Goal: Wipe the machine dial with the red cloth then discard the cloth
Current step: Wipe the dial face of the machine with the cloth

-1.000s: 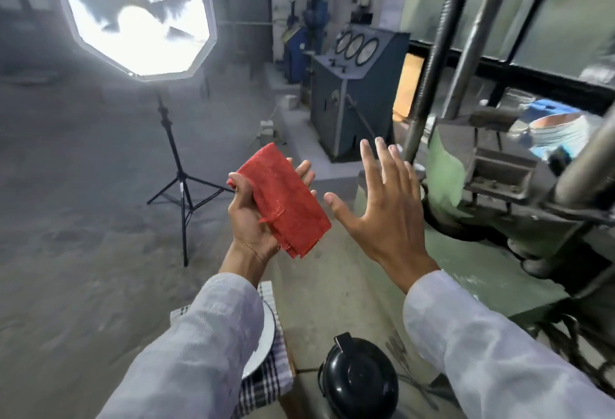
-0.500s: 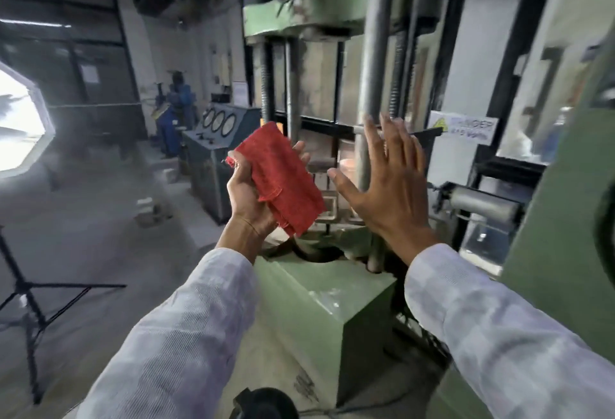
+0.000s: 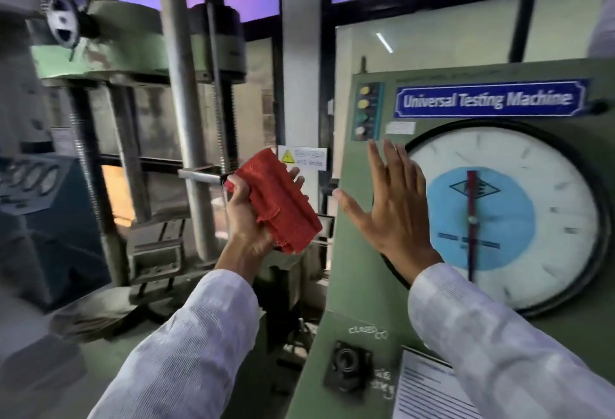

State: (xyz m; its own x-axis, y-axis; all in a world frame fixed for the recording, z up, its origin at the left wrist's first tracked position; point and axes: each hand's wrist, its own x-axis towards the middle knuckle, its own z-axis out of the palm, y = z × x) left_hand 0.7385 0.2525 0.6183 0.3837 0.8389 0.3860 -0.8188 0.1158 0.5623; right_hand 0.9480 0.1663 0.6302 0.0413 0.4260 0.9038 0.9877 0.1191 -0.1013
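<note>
View swung right onto machine dial (image 3: 506, 215); left hand (image 3: 253, 215) clamps red cloth (image 3: 274, 200), ready for wiping; right hand (image 3: 389, 209) splayed, empty.

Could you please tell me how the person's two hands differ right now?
The left hand is closed around the folded red cloth; the right hand is open, fingers spread, holding nothing. The left is raised beside the green cabinet; the right is raised before the dial. Both wear white sleeves.
</note>
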